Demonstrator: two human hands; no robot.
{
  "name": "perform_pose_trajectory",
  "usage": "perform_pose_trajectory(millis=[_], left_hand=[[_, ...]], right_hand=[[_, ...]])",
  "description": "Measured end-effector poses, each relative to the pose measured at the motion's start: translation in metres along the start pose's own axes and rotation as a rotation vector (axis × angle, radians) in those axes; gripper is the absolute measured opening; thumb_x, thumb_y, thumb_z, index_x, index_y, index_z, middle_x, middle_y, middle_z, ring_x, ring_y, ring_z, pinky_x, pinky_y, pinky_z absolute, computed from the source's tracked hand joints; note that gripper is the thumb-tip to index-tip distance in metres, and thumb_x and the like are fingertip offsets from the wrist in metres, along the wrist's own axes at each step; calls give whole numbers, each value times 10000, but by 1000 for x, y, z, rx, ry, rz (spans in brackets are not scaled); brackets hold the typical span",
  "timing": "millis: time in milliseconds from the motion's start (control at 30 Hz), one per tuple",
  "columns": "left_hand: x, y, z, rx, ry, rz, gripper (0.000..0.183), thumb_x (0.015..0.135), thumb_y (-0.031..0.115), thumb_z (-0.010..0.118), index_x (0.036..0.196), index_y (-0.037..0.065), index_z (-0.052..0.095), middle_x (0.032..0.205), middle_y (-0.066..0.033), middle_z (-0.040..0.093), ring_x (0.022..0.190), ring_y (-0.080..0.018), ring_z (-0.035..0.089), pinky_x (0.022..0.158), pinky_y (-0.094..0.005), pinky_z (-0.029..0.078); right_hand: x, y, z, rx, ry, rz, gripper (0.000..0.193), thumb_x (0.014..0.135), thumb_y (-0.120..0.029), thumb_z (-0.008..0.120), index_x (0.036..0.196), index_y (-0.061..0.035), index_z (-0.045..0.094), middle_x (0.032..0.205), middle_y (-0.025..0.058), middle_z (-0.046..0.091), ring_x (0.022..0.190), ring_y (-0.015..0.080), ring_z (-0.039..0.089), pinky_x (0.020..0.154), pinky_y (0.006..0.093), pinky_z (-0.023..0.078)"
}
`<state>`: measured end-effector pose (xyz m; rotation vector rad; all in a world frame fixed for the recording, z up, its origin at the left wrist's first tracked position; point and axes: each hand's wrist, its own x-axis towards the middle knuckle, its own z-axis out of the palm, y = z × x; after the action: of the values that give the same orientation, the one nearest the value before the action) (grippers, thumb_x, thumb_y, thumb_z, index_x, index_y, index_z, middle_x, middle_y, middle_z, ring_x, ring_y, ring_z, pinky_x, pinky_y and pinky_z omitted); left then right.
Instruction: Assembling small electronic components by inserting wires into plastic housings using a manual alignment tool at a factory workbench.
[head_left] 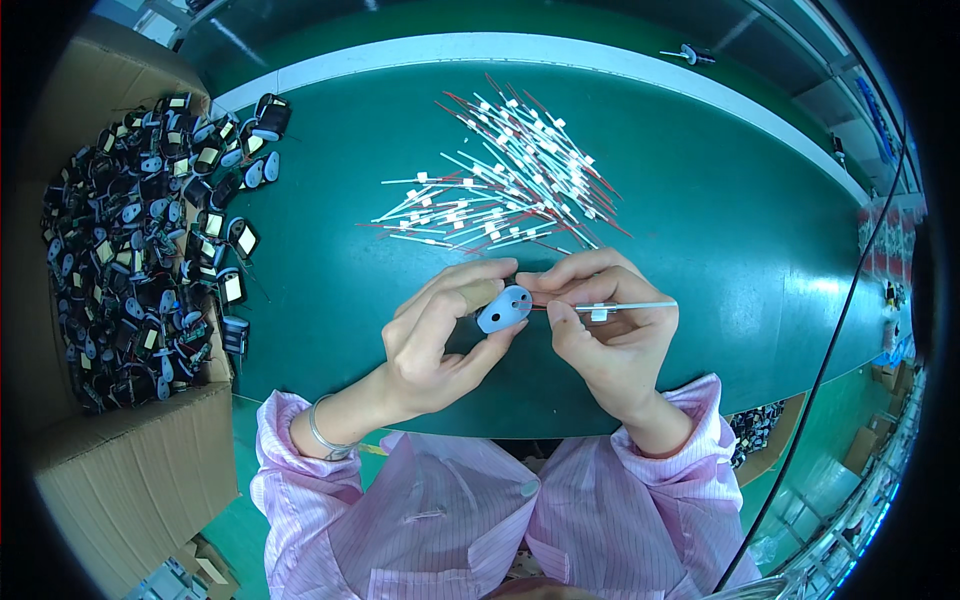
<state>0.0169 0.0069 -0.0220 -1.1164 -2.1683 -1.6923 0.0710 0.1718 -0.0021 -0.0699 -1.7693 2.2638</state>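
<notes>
In my left hand [437, 335] is a small part with a blue-grey oval face [505, 311] that has several dark holes; fingers and thumb close round its sides. My right hand [615, 325] pinches a thin cable [640, 305] with a white sleeve, a small white tag and red wire at one end. The red wire end reaches the holes in the oval face; whether it goes inside one I cannot tell. Beyond both hands, a loose pile of similar white-and-red cables [520, 170] lies on the green table [330, 300].
At the left a large cardboard box [130, 440] holds a heap of black parts with blue-grey oval faces [130, 250]; several spill onto the table beside it. A black cord [820, 370] hangs at the right. Another box of parts [765, 435] stands low at the right.
</notes>
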Motion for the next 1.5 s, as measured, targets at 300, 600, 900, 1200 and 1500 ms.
perform_pose_trajectory(millis=[300,600,900,1200,1500], left_hand=[[0,-2,-5,-6,-82,58,371,729,-81,739,1045,-62,543,1115,-288,627,1033,-388,646,873,-444,532],[5,-3,-7,33,-84,144,363,717,-77,749,1021,-65,552,1116,-292,625,1037,-410,639,881,-475,530],[7,-3,-4,14,-43,132,348,668,-59,792,941,-68,577,1078,-274,639,971,-388,667,826,-434,551],[7,-4,-5,20,-79,115,353,661,-64,787,949,-70,582,1079,-270,640,975,-389,665,829,-435,550],[9,-2,-5,61,-104,142,360,656,-75,781,957,-65,584,1071,-270,642,963,-388,665,814,-424,552]], right_hand=[[2,-3,-3,-27,-21,-43,130,732,177,639,817,80,619,988,158,607,905,240,683,768,284,553],[4,-6,-4,-271,-81,-250,146,697,117,700,795,41,623,904,150,650,853,233,698,699,283,563],[1,-7,-1,-339,-68,-286,152,683,92,714,789,28,625,897,145,656,823,233,702,677,290,566],[5,-5,-1,-511,-101,-449,167,657,63,732,782,23,629,898,122,666,710,205,680,582,268,541],[3,-6,-2,-581,-106,-497,173,662,60,721,794,25,615,891,126,649,683,219,669,556,273,535]])
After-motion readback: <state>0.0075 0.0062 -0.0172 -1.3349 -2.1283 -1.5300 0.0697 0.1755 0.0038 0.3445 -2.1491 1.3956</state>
